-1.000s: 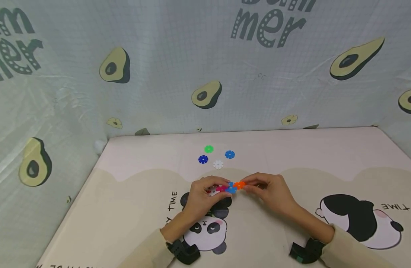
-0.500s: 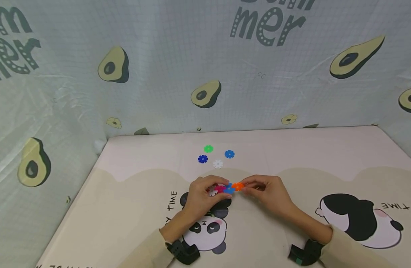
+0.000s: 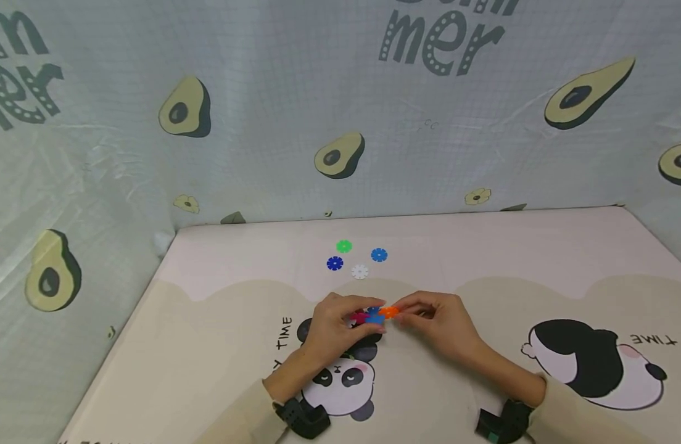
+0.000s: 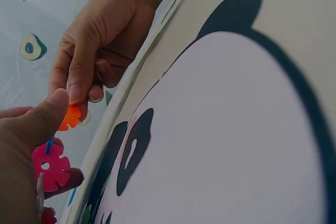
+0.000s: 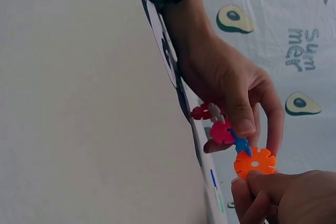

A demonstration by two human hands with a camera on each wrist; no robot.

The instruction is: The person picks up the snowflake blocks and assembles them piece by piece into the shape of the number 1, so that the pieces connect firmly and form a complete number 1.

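Observation:
My left hand (image 3: 334, 325) grips a short chain of interlocking snowflake discs between thumb and fingers. In the right wrist view the chain runs from a red disc (image 5: 201, 112) through a white disc (image 5: 214, 111) and a pink disc (image 5: 221, 132) to a blue disc (image 5: 240, 142). At its end an orange disc (image 5: 256, 160) meets the blue one edge to edge, at an angle. My right hand (image 3: 439, 319) pinches the orange disc between thumb and forefinger. The left thumb lies by the blue disc, and the left fingers partly hide the chain.
Beyond the hands lie several loose discs: a green disc (image 3: 343, 246), a dark blue disc (image 3: 335, 263), a lighter blue disc (image 3: 379, 254) and a white disc (image 3: 359, 272). A printed cloth (image 3: 207, 345) covers the table. An avocado-patterned curtain (image 3: 263, 123) hangs behind.
Both hands have shifted slightly left and toward the body with the chain. The orange disc has tilted and sits closer to the left fingertips. The loose discs have stayed put.

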